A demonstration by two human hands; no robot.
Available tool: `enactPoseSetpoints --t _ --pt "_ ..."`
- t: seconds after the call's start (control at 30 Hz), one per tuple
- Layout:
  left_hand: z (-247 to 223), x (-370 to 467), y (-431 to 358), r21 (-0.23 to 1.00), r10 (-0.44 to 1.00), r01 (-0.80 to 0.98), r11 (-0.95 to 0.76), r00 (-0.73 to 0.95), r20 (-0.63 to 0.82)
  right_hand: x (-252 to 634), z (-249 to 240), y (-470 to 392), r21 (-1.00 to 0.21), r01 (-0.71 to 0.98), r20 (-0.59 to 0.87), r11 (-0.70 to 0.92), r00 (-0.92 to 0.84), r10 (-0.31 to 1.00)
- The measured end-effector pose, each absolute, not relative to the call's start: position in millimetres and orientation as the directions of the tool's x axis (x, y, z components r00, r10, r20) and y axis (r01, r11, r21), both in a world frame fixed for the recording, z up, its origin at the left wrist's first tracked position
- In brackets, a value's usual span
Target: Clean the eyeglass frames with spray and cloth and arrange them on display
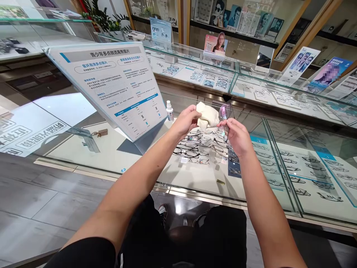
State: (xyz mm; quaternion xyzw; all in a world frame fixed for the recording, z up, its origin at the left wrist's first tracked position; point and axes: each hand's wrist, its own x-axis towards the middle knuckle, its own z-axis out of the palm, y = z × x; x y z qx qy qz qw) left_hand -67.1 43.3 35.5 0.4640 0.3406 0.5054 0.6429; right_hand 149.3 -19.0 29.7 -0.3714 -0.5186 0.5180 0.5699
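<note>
My left hand (186,121) grips a cream-coloured cloth (209,114) between thumb and fingers. In my right hand (239,137) is a pair of eyeglasses (224,111), pinched by the fingertips. One lens shows to the right of the cloth, with a purple sheen; the cloth hides the other side of the frame. Both hands are above the glass counter, close together. Under them several eyeglass frames (191,152) lie in rows, partly covered by my arms. A small white bottle (169,111) stands upright just left of my left hand.
A large tilted sign board (111,89) with Chinese print stands on the counter at left. Keys with a brown tag (100,133) lie beyond its lower edge. More display cases (309,171) with eyeglasses run right and behind. Advert cards (302,67) stand on the rear counter.
</note>
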Motion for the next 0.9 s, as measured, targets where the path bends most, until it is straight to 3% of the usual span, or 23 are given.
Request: enactPoseSetpoints --t 0.23,0.5,0.7,0.9 --pt "29 -58 32 0.964 0.904 -0.205 -0.172 0.355 0.237 142 25 -20 -0.979 -0.117 0.183 0.168 -0.130 0.974" --pt "27 -53 24 0.896 0.861 -0.100 -0.433 0.249 0.444 134 23 -26 -0.972 -0.070 0.235 0.225 -0.203 0.950" --pt "25 -48 20 0.903 0.888 -0.045 -0.428 0.166 0.429 130 22 -27 -0.961 -0.044 0.277 0.274 -0.231 0.933" --pt "20 -54 26 0.920 0.932 0.155 -0.361 0.030 0.361 130 26 -30 -0.944 0.000 0.322 0.330 -0.216 0.922"
